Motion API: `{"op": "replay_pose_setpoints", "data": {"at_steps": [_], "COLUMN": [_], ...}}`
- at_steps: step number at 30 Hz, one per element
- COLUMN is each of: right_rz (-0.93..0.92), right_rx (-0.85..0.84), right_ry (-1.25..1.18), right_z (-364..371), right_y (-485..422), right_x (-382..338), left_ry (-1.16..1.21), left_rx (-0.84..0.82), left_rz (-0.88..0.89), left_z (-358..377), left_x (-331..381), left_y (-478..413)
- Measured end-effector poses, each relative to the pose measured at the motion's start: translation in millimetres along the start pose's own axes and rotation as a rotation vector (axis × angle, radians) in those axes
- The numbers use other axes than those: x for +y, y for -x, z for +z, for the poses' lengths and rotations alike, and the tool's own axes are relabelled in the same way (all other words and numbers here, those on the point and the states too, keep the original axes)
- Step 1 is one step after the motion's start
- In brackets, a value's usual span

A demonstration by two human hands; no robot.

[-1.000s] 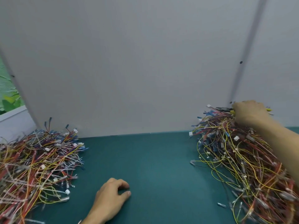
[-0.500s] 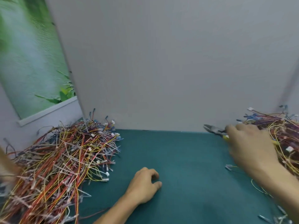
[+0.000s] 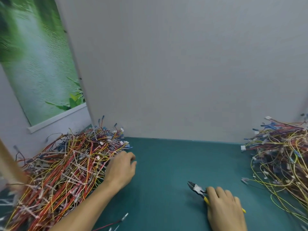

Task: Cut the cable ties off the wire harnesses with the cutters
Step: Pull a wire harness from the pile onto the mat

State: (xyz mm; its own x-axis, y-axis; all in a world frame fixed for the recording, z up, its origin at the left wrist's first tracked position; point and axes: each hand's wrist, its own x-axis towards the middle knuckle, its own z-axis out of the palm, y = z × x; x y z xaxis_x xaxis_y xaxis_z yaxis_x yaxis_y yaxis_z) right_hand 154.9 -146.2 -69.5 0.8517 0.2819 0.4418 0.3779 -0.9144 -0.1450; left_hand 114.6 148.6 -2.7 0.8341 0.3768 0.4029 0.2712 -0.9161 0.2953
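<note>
Teal mat (image 3: 163, 164) under grey partition (image 3: 183, 64); our right hand (image 3: 225, 209) grips cutters (image 3: 197, 189), left hand (image 3: 121, 170) curled, touching harness pile (image 3: 66, 164).

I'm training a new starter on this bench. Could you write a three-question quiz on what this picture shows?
1. True or false: the right hand holds the cutters.
2. The left hand is at: A) the left wire pile, B) the right wire pile, C) the bare mat.
3. What colour are the cutter handles?

Key: 1 true; 2 A; 3 yellow.
</note>
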Motion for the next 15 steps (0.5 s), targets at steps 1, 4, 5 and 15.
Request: {"op": "replay_pose_setpoints", "data": {"at_steps": [1,4,5,15], "right_rz": [-0.004,-0.008,-0.027,-0.026], "right_rx": [0.026,0.177,0.225,0.311], "right_ry": [0.009,-0.010,-0.007,-0.032], "right_z": [2.7,5.5,11.4,13.2], "right_y": [-0.3,-0.4,-0.4,-0.7], "right_x": [1.5,-1.0,0.7,-2.4], "left_ry": [0.000,0.070,0.074,-0.529], "left_rx": [0.061,0.348,0.437,-0.195], "left_rz": [0.024,0.107,0.113,-0.223], "left_z": [-3.3,-13.5,-15.6,-7.7], "left_x": [-4.1,-12.7,-15.6,-39.2], "left_y": [-2.8,-11.3,-15.0,-42.6]}}
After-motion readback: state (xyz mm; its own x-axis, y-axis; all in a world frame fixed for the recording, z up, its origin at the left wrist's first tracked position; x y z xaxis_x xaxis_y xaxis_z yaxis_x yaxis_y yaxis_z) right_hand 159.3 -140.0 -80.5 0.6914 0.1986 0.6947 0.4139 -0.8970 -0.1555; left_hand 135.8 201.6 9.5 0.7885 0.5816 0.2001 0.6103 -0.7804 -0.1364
